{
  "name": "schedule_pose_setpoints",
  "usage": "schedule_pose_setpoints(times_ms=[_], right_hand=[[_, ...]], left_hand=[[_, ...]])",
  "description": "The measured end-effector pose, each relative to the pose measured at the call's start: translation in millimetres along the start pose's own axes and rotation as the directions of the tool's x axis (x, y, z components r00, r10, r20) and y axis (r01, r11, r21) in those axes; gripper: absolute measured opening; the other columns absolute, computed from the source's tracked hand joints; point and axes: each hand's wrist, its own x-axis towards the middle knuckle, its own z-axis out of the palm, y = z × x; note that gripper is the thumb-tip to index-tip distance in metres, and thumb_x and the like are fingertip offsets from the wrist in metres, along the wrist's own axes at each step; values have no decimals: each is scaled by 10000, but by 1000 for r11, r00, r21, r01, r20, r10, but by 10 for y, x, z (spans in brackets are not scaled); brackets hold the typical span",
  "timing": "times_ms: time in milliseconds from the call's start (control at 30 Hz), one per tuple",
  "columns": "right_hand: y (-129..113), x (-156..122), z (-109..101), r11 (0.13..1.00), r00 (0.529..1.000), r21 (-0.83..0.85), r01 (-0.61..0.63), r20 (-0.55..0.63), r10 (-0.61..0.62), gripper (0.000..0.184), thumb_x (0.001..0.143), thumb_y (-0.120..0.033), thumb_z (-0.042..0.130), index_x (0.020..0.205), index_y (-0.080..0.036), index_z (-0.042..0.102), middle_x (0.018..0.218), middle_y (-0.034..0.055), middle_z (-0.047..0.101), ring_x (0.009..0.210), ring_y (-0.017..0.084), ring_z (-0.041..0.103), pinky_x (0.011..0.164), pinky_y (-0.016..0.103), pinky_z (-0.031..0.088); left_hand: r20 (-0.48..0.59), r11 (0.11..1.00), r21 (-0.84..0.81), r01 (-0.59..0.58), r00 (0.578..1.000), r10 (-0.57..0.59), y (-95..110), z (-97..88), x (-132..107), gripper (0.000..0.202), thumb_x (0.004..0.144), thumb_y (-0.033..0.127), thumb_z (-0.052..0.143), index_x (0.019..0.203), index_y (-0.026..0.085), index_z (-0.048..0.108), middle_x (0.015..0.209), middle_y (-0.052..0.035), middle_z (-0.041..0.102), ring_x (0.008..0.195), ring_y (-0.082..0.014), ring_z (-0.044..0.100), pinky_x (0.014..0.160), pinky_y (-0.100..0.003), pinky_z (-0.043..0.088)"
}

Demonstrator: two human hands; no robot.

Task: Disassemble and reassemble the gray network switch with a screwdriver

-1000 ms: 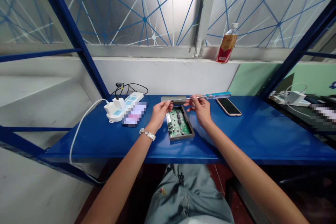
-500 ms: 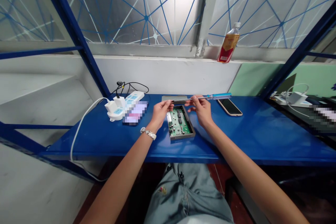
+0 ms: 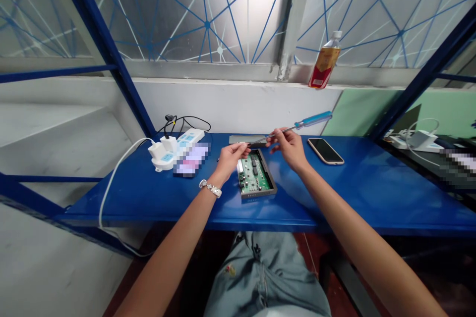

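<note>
A screwdriver (image 3: 312,120) with a clear blue handle slants over the table, its handle up to the right and its tip down to the left. My right hand (image 3: 291,148) is closed around its metal shaft, just below the handle. At the tip end, the fingers of my left hand (image 3: 231,158) are pinched together; whatever lies between them is too small to make out. Below both hands, an open grey metal case (image 3: 270,190) lies on the table, with a green circuit board (image 3: 255,176) inside. Behind it rests a flat grey panel (image 3: 241,139), partly covered by my hands.
On the blue table (image 3: 334,198), a white power strip (image 3: 190,139) with plugs and a blurred-screen phone (image 3: 191,159) lie left. A dark-screened phone (image 3: 326,151) lies right of my right hand. A drink bottle (image 3: 324,62) stands on the ledge behind.
The screwdriver's handle has swung upward, so the tool now slants more steeply. My right hand has shifted slightly right, my left hand slightly right too. The case has stayed put.
</note>
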Motion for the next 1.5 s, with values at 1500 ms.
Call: schedule_pose_setpoints(times_ms=[1500], right_hand=[[350, 278, 215, 880, 983, -456, 134, 176, -58, 452, 922, -574, 591, 636, -224, 559, 526, 2, 639, 480, 165, 613, 506, 259, 453]], left_hand=[[227, 789, 577, -210, 970, 92, -12, 132, 337, 111, 753, 236, 774, 842, 170, 764, 900, -94, 789, 865, -267, 721, 841, -375, 528]])
